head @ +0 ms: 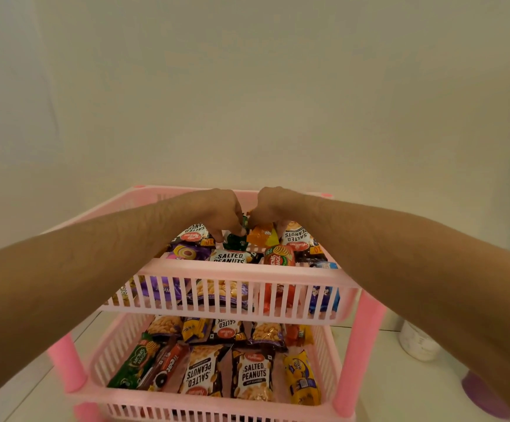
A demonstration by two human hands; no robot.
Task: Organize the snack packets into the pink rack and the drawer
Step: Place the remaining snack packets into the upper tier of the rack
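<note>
- Step in hand, as I judge: arranging packets in top tier of the pink rack [247, 268]; both hands work at the back of that tier, center of frame.
- Left hand [217, 208] reaches in from the left, fingers [231, 228] curled down and nearly closed, tips touching the top edge of a dark green packet [235, 241]. It looks like a pinch, but the hold itself is hidden by the knuckles, so I cannot tell for sure.
- Right hand [273, 205] comes from the right, fingers bent down onto the top of an orange packet [261, 234]; whether it really grips it, cannot tell.
- The two hands almost touch each other; green and orange packets stand side by side just under the fingertips, near upright, btw. two salted peanuts packets at left and right.
- Top tier is already quite full: peanuts, purple pkt, red-orange pkt, blue pkt in front row.
- Middle tier, lower center of frame, also filled w/ peanuts, biscuits, yellow pkt.
- Drawer is not in view.
- Next move probably calls for pressing or sliding these two packets into the back row so they stand tidy, w/o knocking neighbours over.
- White container [416, 342] stands on the worktop at right, apart from rack.
</note>
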